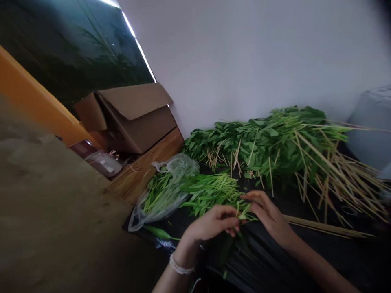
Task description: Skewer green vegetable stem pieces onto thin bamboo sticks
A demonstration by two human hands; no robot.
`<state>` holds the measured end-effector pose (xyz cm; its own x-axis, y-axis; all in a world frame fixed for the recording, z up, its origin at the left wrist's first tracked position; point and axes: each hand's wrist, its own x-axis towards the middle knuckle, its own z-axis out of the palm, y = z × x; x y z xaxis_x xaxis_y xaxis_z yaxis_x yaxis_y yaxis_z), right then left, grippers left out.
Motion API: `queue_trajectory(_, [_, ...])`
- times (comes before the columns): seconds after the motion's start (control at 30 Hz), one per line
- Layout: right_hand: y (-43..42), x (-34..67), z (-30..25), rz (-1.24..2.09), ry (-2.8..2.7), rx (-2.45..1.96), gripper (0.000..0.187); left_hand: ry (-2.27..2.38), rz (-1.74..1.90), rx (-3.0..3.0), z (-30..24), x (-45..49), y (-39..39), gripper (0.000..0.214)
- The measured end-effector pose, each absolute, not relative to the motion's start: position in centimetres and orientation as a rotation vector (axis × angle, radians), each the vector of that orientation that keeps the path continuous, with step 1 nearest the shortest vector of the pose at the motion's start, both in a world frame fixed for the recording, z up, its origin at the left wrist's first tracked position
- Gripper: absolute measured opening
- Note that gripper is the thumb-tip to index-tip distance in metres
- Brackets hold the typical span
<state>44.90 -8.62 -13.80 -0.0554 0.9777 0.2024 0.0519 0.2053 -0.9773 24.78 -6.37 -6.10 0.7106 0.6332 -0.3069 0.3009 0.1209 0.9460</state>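
The head view had the left hand (pixel 214 223) pinching a few green stems (pixel 243 211) between thumb and fingers above a black covering (pixel 259 260). The right hand (pixel 271 215) was just to the right, fingers bent at the same stems; whether they gripped any, I could not tell. Just beyond lay a pile of leafy greens (pixel 210 189). Left of it, a clear plastic bag (pixel 183 163) held more greens, which showed through its film. Farther left, a cardboard box (pixel 146 130) stood on a wooden surface (pixel 166 147), one flap angled over its top, its contents hidden. On the far side stretched a big leafy heap (pixel 259 138), with thin pale sticks (pixel 345 173) jutting out at the right.
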Motion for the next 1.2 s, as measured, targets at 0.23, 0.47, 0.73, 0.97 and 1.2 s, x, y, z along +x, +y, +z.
queue_trajectory(0.23, [-8.5,44.9,-14.3,1.094,-1.389,-1.167,0.042,1.097,-0.015,1.707,-3.2,11.0,-9.8,0.027])
queue_trajectory(0.47, [-8.9,44.7,-14.2,1.077,-1.374,-1.197,0.046,1.613,-0.008,1.834,-4.9,3.7,-12.8,0.021])
queue_trajectory(0.73, [-8.7,44.7,-14.5,1.064,-1.355,-1.224,0.044,1.858,0.088,2.059,-8.3,4.9,-12.3,0.024])
queue_trajectory(0.97, [-9.0,44.6,-14.2,1.062,-1.335,-1.243,0.042,1.73,-0.078,1.936,-4.5,2.9,-11.5,0.028])
queue_trajectory(1.2, [-8.8,44.5,-13.9,1.062,-1.31,-1.258,0.045,2.361,0.273,1.99,-3.7,0.9,-4.4,0.033])
